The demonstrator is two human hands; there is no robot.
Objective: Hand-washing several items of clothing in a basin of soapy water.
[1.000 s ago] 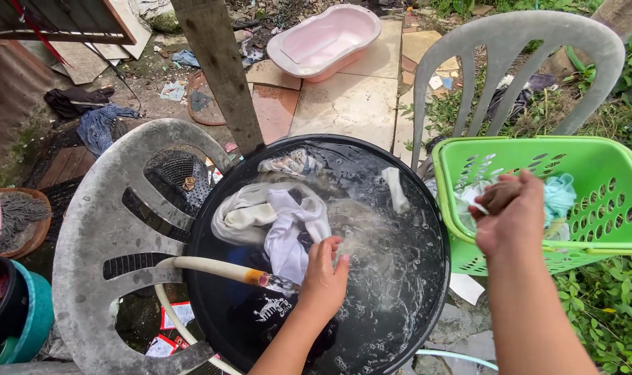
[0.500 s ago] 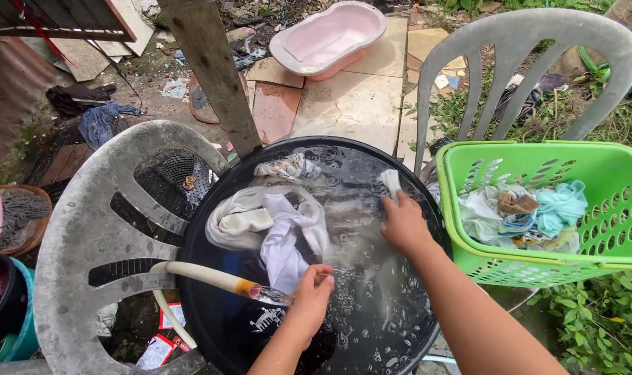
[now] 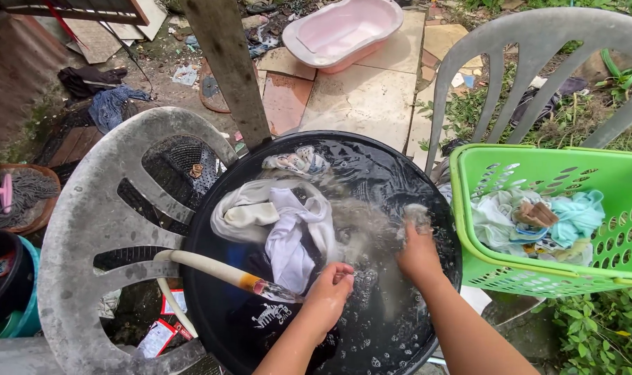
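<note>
Nearest the camera, the left hand is curled loosely in the water of the round black plastic washtub, its fingertips touching a soaked dark garment just beside the mouth of the cream rubber hose laid over the tub's left rim. Slightly farther in, the right hand is clenched around a pale wet cloth near the tub's right rim. White clothes are heaped left of the tub's centre, while a green slotted plastic basket of laundry is set just right of the tub.

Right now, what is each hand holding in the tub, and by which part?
The right hand grips a small pale cloth by its lower end. The left hand is closed in the water; what it holds cannot be told.
</note>
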